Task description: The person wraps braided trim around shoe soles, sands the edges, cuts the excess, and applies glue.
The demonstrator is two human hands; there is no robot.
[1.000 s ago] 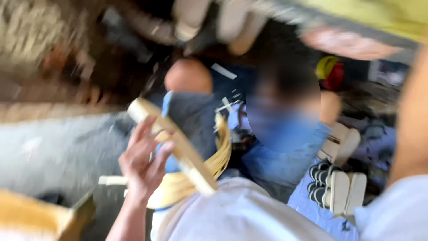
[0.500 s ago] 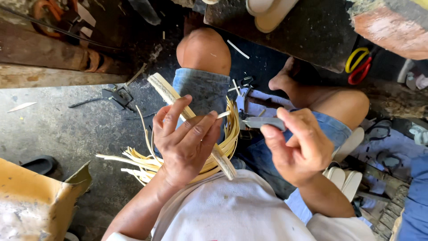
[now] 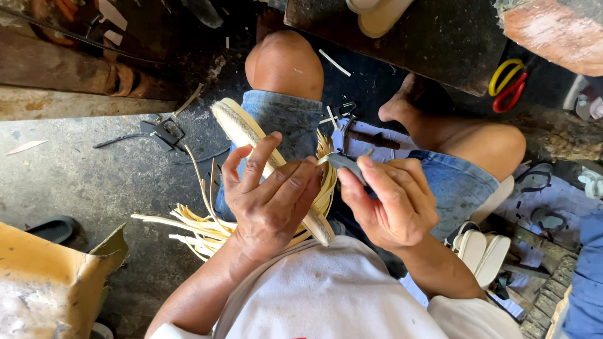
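Over the lap, a pale sole strip [image 3: 251,135] was gripped by the left hand [image 3: 270,201] and a small blade [image 3: 344,162] pinched in the right hand [image 3: 389,201], best drawn steadily away from the fingers [image 3: 295,179].

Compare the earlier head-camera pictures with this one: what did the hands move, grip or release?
The right hand came in beside the left hand and brought its grey blade close to the pale strip. The left hand kept its grip on that strip; the bundle of strips stayed on the lap.

Gritty grey concrete floor [image 3: 81,182], dark wooden beam [image 3: 56,69] at left, sunlit cardboard box [image 3: 44,282] below.
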